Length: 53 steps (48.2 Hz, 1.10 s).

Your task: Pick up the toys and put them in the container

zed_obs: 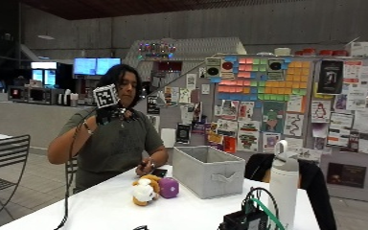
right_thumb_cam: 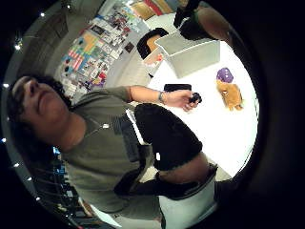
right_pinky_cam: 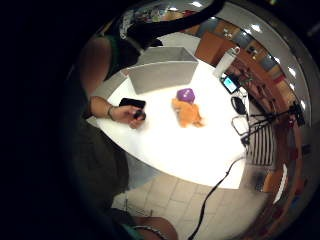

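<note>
An orange and white plush toy (zed_obs: pixel 144 189) lies on the white table (zed_obs: pixel 101 211) with a purple cube (zed_obs: pixel 168 187) touching its side. Just beyond them stands an open grey fabric container (zed_obs: pixel 209 172). My gloved right hand (zed_obs: pixel 110 116) is raised beside the person's head, far above the table, relaxed and holding nothing. From the palm I look down on the plush (right_pinky_cam: pixel 187 112), the cube (right_pinky_cam: pixel 185 94) and the container (right_pinky_cam: pixel 160 75). The bare left hand (zed_obs: pixel 147 167) rests on the table near the toys and grips a small black object.
A black phone (right_pinky_cam: pixel 132 102) lies by the bare hand. A tall white bottle (zed_obs: pixel 284 179) and a black device with cables (zed_obs: pixel 251 218) stand at the table's near right. A cable hangs over the table edge (right_pinky_cam: pixel 220 180). A metal chair (zed_obs: pixel 2 158) stands at the left.
</note>
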### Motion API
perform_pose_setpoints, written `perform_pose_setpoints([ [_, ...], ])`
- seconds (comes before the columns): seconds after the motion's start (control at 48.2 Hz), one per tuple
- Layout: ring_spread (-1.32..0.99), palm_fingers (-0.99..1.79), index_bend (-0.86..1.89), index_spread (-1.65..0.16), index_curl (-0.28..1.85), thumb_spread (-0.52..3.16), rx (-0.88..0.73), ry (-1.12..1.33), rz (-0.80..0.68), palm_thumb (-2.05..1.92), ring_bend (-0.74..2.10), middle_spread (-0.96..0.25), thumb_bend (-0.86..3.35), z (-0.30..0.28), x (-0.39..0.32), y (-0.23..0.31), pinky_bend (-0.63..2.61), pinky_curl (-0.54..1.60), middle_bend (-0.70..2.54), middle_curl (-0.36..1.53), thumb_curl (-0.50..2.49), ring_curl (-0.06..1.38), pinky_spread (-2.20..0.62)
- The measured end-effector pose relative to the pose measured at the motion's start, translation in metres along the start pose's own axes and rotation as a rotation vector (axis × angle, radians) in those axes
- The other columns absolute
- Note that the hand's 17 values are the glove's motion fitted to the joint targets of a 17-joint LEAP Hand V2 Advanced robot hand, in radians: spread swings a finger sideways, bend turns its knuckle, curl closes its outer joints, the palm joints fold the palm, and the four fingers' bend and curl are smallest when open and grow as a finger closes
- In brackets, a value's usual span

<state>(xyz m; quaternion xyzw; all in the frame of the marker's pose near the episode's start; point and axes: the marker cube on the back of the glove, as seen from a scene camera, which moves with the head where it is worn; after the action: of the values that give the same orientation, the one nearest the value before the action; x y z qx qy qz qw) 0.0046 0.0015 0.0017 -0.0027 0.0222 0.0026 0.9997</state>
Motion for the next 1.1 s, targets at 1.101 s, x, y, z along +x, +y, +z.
perform_pose_setpoints([
  [1.101,-0.33,0.62,0.34,-0.43,0.34,1.22,-0.059,0.134,0.437,-0.03,0.33,-0.25,-0.03,0.214,0.225,-0.058,0.38,0.24,0.37,0.30,0.18,0.14,0.00],
])
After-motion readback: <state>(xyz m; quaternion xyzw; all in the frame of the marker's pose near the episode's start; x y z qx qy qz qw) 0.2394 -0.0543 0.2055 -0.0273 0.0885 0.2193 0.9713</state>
